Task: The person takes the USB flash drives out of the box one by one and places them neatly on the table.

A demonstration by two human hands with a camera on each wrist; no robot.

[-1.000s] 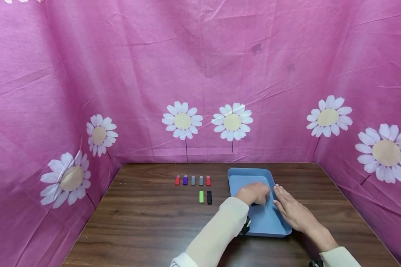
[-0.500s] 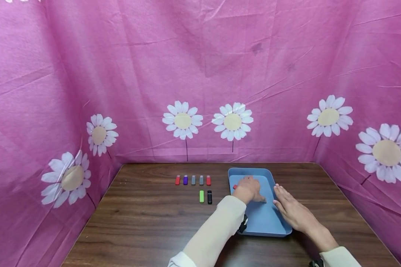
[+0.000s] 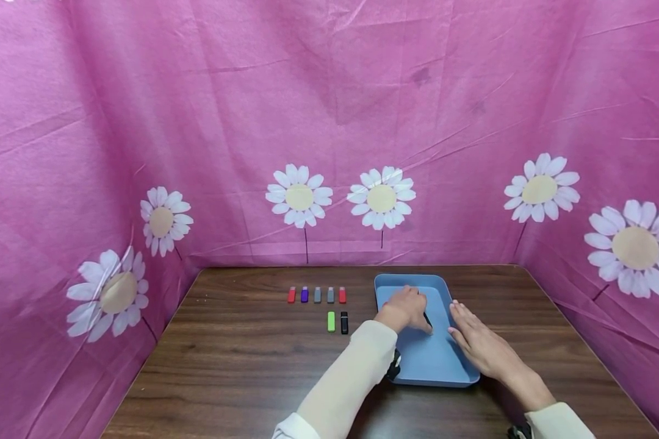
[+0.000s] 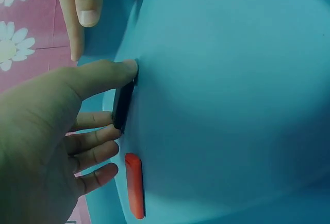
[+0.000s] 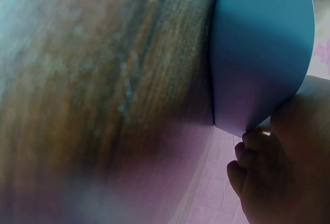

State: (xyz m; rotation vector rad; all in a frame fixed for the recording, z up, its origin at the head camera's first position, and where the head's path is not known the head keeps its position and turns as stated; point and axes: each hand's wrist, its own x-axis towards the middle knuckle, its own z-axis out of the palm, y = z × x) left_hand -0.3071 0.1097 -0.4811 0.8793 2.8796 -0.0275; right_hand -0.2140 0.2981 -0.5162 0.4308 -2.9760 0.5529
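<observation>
My left hand (image 3: 409, 305) is inside the blue tray (image 3: 436, 366), reaching in over its left side. In the left wrist view it pinches a black USB stick (image 4: 124, 105) by its ends, thumb at one end and fingertips at the other. Close to the little finger, a red USB stick (image 4: 134, 185) lies on the tray floor. My right hand (image 3: 483, 347) rests against the tray's right rim with its fingers extended. The right wrist view shows that hand dark beside the outer tray wall (image 5: 258, 53).
Left of the tray, a back row on the wooden table (image 3: 225, 366) has red (image 3: 291, 295), purple (image 3: 304, 295), grey and red USB sticks. A lime green stick (image 3: 331, 321) and a black stick (image 3: 344, 322) lie in front. Pink flowered cloth (image 3: 329, 122) surrounds the table.
My left hand has shifted left and toward the back of the tray, and the black USB stick now shows between its thumb and fingers. The right hand stays in place.
</observation>
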